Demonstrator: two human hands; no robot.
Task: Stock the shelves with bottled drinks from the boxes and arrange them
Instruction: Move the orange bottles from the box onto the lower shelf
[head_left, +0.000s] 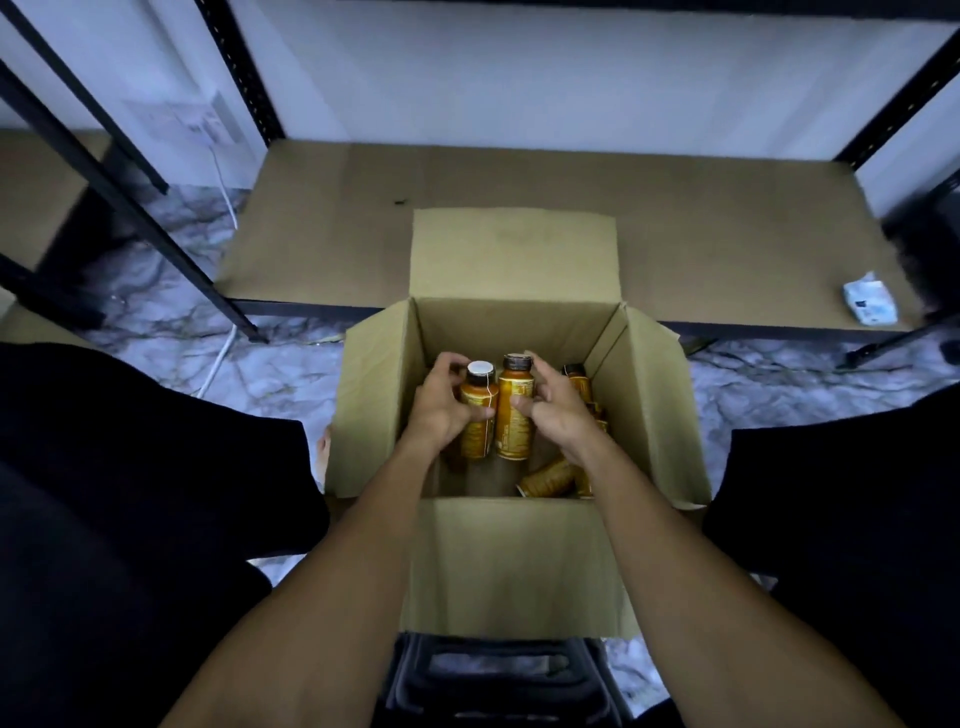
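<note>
An open brown cardboard box (514, 327) stands on the marble-patterned floor between the person's knees, just in front of a low brown board shelf (322, 223) on a black perforated metal frame (244, 67). That puts the lift from box to shelf within a short reach. Its far flap (511, 249) leans back over the shelf edge and the side flaps splay outward, so the mouth is clear for both arms. The left hand (441, 410) wraps a white-capped amber drink bottle (478, 392), fingers (449, 364) curled round the shoulder and thumb pressed across the label. The right hand (558, 410) grips a brown-capped amber drink bottle (514, 431) the same way, with the fingers (540, 371) behind the neck and the thumb on the front. Both bottles stand upright and side by side, touching or nearly so, inside the box. Taking one in each hand probably halves the trips. More brown-capped bottles (577, 376) stand against the right wall, and one amber bottle (548, 478) lies on its side on the box floor, likely toppled as its neighbours went. The shelf board holds no bottles in view, only a small white crumpled packet (870, 304) near its right end, so stocking seems barely begun.
</note>
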